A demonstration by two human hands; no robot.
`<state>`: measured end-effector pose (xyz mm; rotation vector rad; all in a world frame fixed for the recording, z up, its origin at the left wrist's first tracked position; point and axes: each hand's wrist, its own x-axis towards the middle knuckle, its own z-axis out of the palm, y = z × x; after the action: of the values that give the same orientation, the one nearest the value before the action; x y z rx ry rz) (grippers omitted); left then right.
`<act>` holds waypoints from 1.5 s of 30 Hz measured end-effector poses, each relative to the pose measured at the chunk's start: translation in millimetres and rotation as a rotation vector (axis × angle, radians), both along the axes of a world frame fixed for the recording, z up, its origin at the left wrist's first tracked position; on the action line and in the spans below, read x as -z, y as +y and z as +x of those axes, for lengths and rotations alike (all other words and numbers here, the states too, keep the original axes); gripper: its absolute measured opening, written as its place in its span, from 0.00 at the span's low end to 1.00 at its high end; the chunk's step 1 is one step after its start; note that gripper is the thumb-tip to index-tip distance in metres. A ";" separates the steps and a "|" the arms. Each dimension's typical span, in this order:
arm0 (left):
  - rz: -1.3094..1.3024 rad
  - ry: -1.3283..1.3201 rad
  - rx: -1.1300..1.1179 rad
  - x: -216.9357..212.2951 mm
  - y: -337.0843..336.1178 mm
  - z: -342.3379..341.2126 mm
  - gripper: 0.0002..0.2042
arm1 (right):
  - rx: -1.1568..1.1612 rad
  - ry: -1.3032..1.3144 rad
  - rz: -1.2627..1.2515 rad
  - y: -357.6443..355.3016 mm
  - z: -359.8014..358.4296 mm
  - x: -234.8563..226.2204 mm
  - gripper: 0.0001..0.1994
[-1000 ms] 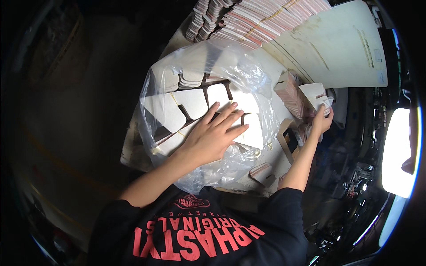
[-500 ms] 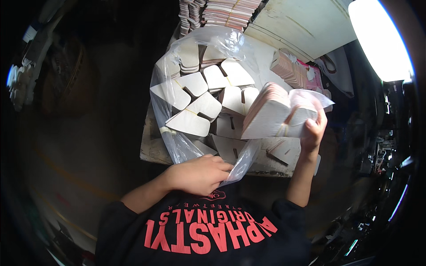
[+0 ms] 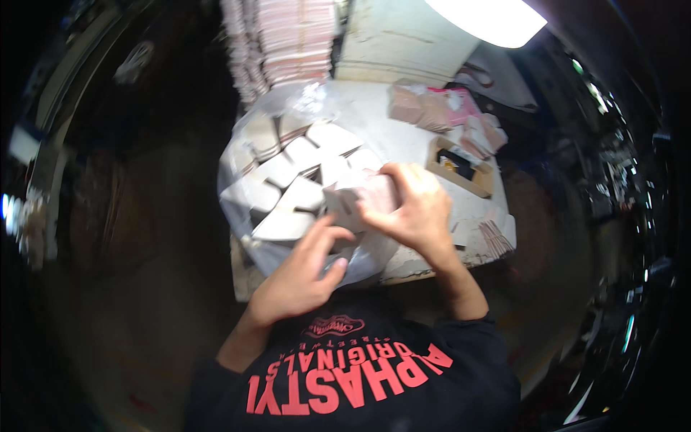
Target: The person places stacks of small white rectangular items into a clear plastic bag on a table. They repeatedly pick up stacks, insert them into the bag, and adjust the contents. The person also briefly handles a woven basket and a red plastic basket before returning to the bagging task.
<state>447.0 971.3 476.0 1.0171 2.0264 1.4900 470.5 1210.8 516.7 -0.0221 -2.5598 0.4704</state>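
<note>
My right hand (image 3: 419, 210) is closed on a bundle of pale cut pieces (image 3: 376, 193), with its fingers over the top and the thumb at the near side. That bundle is at the right part of a clear plastic bag (image 3: 232, 160); whether it rests on the contents I cannot tell. Inside the bag lie several white notched bundles (image 3: 272, 177), packed close together. My left hand (image 3: 306, 272) has its fingers apart at the bag's near side, close to the held bundle. Motion blurs the fingertips, and contact with the bundle is unclear.
Tall stacks of pinkish pieces (image 3: 296, 43) rise behind the bag. On the white tabletop (image 3: 363, 108), a small brown box (image 3: 471, 187) with dark contents stands to the right. Beyond it are pinkish bundles (image 3: 419, 108). Fanned loose pieces (image 3: 495, 239) lie near the right edge.
My right hand has brought the bundle leftward from beside the bag to its right part. My left hand has let go of the bag's near edge and moved up, fingers spreading. The view has shifted.
</note>
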 end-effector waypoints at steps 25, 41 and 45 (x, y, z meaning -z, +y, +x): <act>0.088 -0.617 -0.107 66.5 29.6 -7.9 0.33 | -0.205 -0.407 -0.413 57.2 26.6 93.3 0.59; -0.163 0.208 0.369 -20.1 30.8 -2.5 0.13 | -0.209 -0.771 0.267 14.8 -16.3 67.4 0.30; -0.144 0.156 0.399 -10.2 26.2 -4.0 0.16 | -0.245 -0.630 0.225 17.7 -5.6 77.1 0.48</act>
<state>443.0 997.5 486.2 1.4125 1.8561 1.0723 464.9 1228.5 439.6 0.2676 -3.2432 0.2897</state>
